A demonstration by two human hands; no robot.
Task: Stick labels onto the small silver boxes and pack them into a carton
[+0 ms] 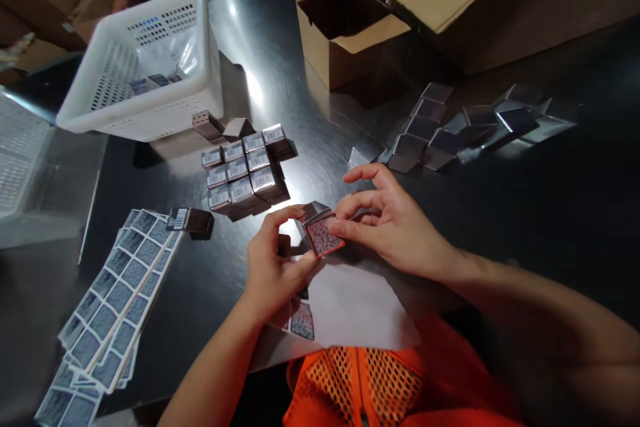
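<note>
Head view: both hands, left (273,267) and right (387,223), fingers pinched on small box (323,233).

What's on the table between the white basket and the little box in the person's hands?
A block of small silver boxes with barcode labels stands between the white basket and the little box that both hands hold, seen in the head view.

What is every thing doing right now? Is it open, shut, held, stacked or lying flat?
Small box: held by both hands, patterned sticker on its face.
Left hand: gripping the small box.
Right hand: pinching the small box.
Box stack: closed, packed together.
Sticker sheets: lying flat, fanned out.
Cardboard box: open.
Basket: tilted, nearly empty.
Flat boxes: unfolded, scattered.
</note>
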